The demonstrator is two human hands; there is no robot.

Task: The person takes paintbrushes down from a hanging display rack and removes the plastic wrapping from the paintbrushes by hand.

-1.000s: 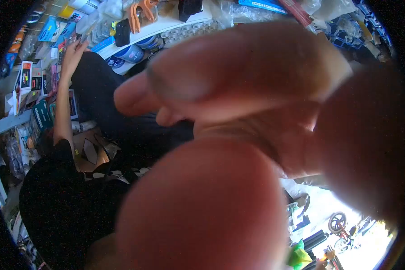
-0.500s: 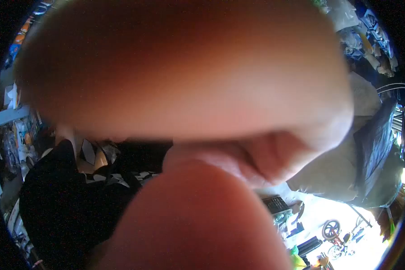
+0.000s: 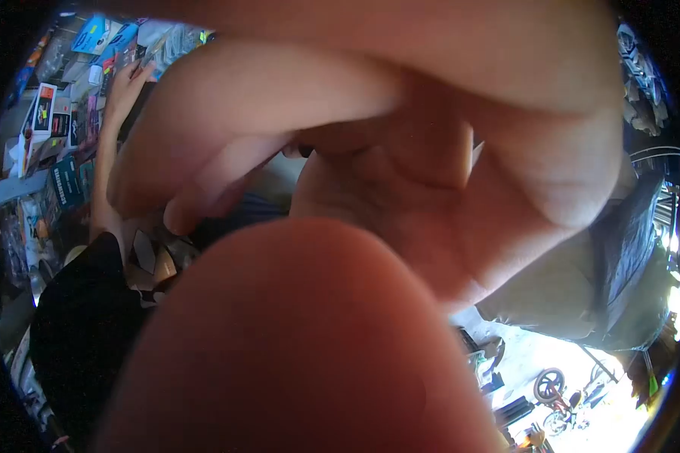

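Note:
My right hand (image 3: 446, 204) fills most of the head view, very close to the lens and partly blurred. Its palm faces the camera, with fingers spread across the top and a large fingertip at the bottom; nothing shows between them. At the upper left is my left hand (image 3: 128, 87), small and farther off, its fingers slightly apart beside packaged goods and a dark-clothed leg. No held object can be made out there. The forearm runs down to a black sleeve (image 3: 83, 302).
Blue boxes (image 3: 89, 34), a white box with an orange top (image 3: 44, 109) and a dark green box (image 3: 66, 181) line the left. A large grey bag (image 3: 544, 291) and dark plastic (image 3: 627, 238) stand at right, with a small bicycle (image 3: 555, 396) on bright ground below.
My right hand has shifted before the lens and its fingers are more spread than half a second ago. My left hand, covered then, shows again in about its earlier place.

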